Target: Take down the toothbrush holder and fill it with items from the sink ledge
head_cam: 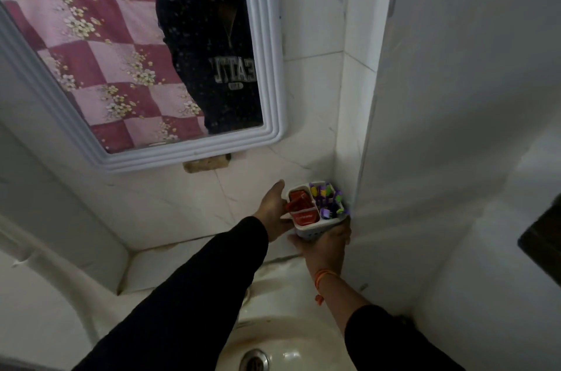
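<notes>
Holder [312, 231] of white plastic sits up in the corner of the tiled wall [194, 206], above the back of the sink [291, 337] and below the lower right corner of the mirror [273, 91]. The right hand [326, 244] cups it from underneath, fingers curled closed around its perforated base, with an orange thread [323, 275] tied at the wrist. The left hand [274, 212] lies flat against the holder's left side, fingers stretched toward the wall and thumb low, pressing rather than wrapping; whether it truly grips is hard to tell. The holder is divided into compartments: the left ones hold red toothpaste tubes [300, 206], one with white lettering facing up, and the right one is packed with small purple, yellow and green items [326, 197] that are too small to identify. Both sleeves are black. The mirror reflects a dark sweatshirt with pale block letters and a pink and maroon chequered cloth with flowers. The sink's metal drain [253, 360] shows at the bottom edge.
</notes>
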